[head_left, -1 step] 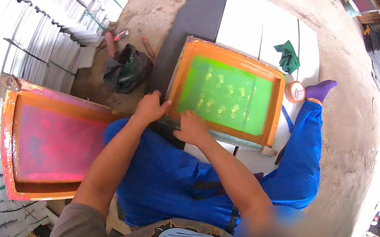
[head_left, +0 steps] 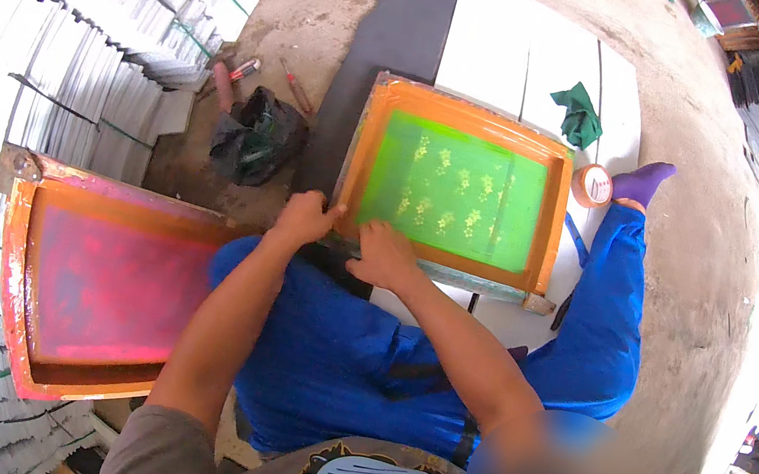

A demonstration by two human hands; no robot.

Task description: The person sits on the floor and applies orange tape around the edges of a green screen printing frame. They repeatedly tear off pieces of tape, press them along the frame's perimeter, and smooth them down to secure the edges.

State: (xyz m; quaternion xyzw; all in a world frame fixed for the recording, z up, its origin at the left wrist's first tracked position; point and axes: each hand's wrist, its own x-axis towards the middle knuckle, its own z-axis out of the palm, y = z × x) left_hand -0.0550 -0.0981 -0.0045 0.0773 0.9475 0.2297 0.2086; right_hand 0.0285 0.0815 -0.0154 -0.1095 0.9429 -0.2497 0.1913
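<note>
My left hand (head_left: 304,221) sits at the near left corner of the orange frame (head_left: 550,232), fingers bent close together and the thumb reaching to its edge; my right hand (head_left: 385,256) is just beside it, fingers curled over the near rim, though I can't tell whether either hand truly pinches. The frame lies flat, stretching ahead and to the right of my fingers. I'd expect it to be stiff and fairly light, awkward from one corner because of its breadth, so its thick rims seem the place to hold. The green mesh (head_left: 449,188) inside, patterned with pale flowers, looks thin and easily marked; I'd keep my fingertips off it. Under the frame and beyond my fingers run a white board (head_left: 489,38) and a dark strip (head_left: 389,20). Left of my fingers, a black bag (head_left: 258,139) rests on the dusty floor (head_left: 678,330), with paper stacks (head_left: 77,52) farther left. A pink-stained frame (head_left: 112,286) lies nearer me, and a green cloth (head_left: 577,117) lies past the far right corner.
</note>
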